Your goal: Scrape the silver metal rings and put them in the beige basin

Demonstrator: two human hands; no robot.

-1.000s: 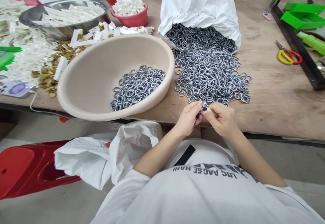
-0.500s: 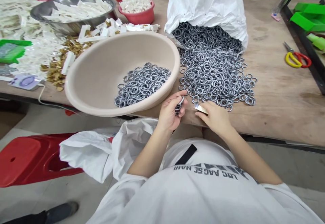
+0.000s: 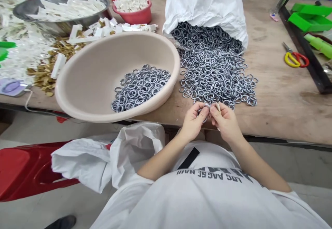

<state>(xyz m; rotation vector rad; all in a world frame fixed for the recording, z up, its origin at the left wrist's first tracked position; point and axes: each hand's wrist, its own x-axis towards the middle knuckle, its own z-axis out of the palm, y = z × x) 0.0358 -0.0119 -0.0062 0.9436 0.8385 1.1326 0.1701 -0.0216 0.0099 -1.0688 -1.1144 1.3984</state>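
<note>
My left hand [image 3: 193,121] is closed on grey rings at the front edge of the pile. Parts of the rings [image 3: 206,106] show between its thumb and fingers. Right beside it, my right hand [image 3: 226,121] pinches a thin, pale, flat piece [image 3: 218,108], mostly covered by the fingers. The fingertips of both hands nearly meet. Behind them spreads a heap of grey rings [image 3: 212,70], spilling from a white sack [image 3: 204,4]. To the left, a large beige basin [image 3: 85,70] holds more grey rings [image 3: 141,89] at its near right side.
Yellow-and-red scissors [image 3: 295,58] lie at the right, near green trays [image 3: 310,21]. White and brown pieces cover the table's left, with a steel bowl [image 3: 59,25] and a red bowl [image 3: 136,16]. Below stand a red stool [image 3: 18,173] and a white bag [image 3: 137,153].
My left hand has moved right, away from the basin's rim, to meet my right hand. My right hand has turned the pale piece more upright. The view has shifted slightly.
</note>
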